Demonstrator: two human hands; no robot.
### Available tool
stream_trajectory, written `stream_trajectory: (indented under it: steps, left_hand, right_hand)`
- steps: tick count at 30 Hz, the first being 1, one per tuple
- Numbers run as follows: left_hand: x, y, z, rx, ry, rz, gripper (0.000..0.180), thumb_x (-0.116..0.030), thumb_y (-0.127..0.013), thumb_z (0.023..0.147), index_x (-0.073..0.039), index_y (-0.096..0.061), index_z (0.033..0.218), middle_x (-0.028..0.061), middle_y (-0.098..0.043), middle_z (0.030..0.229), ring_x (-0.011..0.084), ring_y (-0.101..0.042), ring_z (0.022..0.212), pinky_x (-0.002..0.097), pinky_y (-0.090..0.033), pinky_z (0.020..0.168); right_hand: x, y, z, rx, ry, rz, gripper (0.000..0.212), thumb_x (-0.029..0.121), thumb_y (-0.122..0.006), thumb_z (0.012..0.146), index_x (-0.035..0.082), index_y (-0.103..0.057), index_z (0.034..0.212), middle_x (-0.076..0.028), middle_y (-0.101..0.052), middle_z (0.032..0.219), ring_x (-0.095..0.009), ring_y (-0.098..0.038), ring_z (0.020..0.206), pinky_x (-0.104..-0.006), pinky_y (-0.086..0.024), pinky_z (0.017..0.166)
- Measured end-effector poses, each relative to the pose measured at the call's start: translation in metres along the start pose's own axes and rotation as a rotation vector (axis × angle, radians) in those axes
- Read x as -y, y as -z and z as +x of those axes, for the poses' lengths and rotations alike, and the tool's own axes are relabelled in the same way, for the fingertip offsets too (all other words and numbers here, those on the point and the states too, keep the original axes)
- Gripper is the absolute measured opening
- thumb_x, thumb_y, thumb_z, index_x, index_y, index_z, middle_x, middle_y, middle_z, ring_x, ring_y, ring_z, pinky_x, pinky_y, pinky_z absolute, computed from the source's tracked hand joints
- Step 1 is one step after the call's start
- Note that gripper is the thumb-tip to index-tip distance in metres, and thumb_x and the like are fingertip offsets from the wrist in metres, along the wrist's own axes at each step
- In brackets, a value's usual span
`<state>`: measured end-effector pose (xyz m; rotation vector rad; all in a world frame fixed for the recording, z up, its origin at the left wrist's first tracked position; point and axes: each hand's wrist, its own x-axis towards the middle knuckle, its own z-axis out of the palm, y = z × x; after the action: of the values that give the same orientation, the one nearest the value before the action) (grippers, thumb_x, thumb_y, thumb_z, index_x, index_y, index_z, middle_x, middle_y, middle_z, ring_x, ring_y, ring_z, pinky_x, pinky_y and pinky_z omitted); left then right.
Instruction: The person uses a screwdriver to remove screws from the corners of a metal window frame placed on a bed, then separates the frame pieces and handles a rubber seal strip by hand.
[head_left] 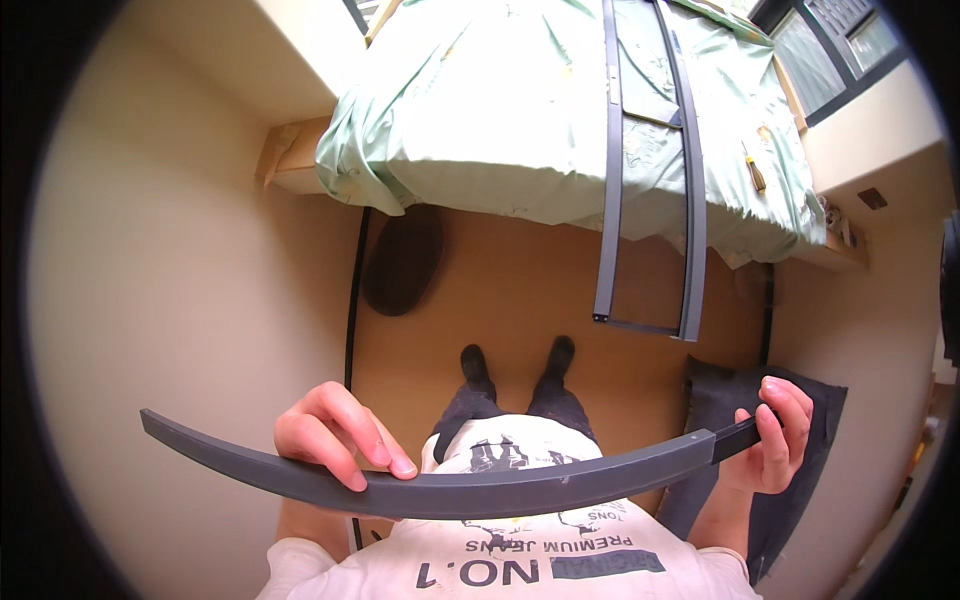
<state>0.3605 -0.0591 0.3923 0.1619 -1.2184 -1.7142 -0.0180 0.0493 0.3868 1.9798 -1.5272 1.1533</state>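
Observation:
A long dark grey frame bar (pixel 540 485) lies across in front of my chest; the wide lens makes it look bowed. My left hand (pixel 335 437) is closed around its left part, fingers over the upper edge and the thumb side hidden below. A narrower black piece (pixel 737 438) sticks out of the bar's right end, and whether it is separate I cannot tell. My right hand (pixel 780 440) grips that black piece, fingertips curled up around its tip.
Ahead stands a platform covered with a pale green cloth (pixel 480 130). On it rests a dark grey rectangular frame (pixel 692 230), its near end overhanging the edge. A yellow-handled screwdriver (pixel 756 176) lies to its right. A dark oval object (pixel 404 262) and dark fabric (pixel 820 440) are lower down.

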Motion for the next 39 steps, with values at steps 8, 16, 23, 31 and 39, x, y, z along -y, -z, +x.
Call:
stream_trajectory:
  steps: [8, 16, 23, 31, 39]
  left_hand:
    - [-0.017, 0.028, -0.024, 0.02, -0.01, 0.112, 0.044, 0.004, -0.091, 0.057, -0.005, -0.056, 0.082, 0.0107, -0.053, 0.095, 0.0236, -0.069, 0.085, 0.029, -0.063, 0.074]
    - [-0.02, 0.02, -0.037, -0.146, -0.06, 0.073, 0.043, 0.003, -0.09, 0.059, -0.002, -0.057, 0.085, 0.0142, -0.055, 0.096, 0.0276, -0.07, 0.086, 0.0295, -0.063, 0.074]
    - [-0.017, 0.025, -0.035, -0.206, 0.038, 0.165, 0.052, -0.025, -0.091, 0.066, -0.005, -0.047, 0.086, 0.0077, -0.053, 0.086, 0.0189, -0.065, 0.071, 0.025, -0.06, 0.065]
    - [-0.016, 0.004, -0.028, -0.541, 0.254, 0.216, 0.058, -0.037, -0.085, 0.073, 0.001, -0.052, 0.101, 0.0071, -0.055, 0.088, 0.0126, -0.06, 0.074, 0.0214, -0.05, 0.067]
    - [0.003, 0.003, -0.026, -0.582, 0.267, 0.184, 0.056, -0.03, -0.086, 0.072, 0.002, -0.052, 0.104, 0.0072, -0.056, 0.09, 0.0113, -0.058, 0.078, 0.0202, -0.046, 0.069]
  right_hand:
    - [0.022, -0.012, 0.01, 0.019, 0.006, 0.088, 0.028, 0.022, -0.074, 0.085, 0.006, -0.062, 0.106, -0.017, -0.064, 0.098, -0.029, -0.063, 0.078, -0.0339, -0.054, 0.062]
    - [0.026, -0.017, 0.013, 0.017, -0.036, 0.225, 0.033, 0.023, -0.075, 0.084, 0.005, -0.06, 0.108, -0.015, -0.064, 0.096, -0.025, -0.061, 0.073, -0.0307, -0.051, 0.059]
    - [0.019, -0.014, 0.015, 0.15, -0.301, 0.77, 0.034, 0.021, -0.075, 0.084, 0.002, -0.06, 0.107, -0.011, -0.064, 0.08, -0.019, -0.059, 0.064, -0.0252, -0.044, 0.055]
    - [0.016, -0.018, 0.006, 0.053, -0.761, 1.199, 0.032, 0.024, -0.072, 0.088, -0.003, -0.058, 0.098, -0.008, -0.059, 0.071, -0.015, -0.054, 0.055, -0.026, -0.04, 0.051]
    - [0.008, -0.017, -0.005, 0.064, -0.884, 1.306, 0.028, 0.017, -0.074, 0.086, -0.006, -0.06, 0.094, -0.012, -0.062, 0.075, -0.016, -0.058, 0.061, -0.0259, -0.046, 0.054]
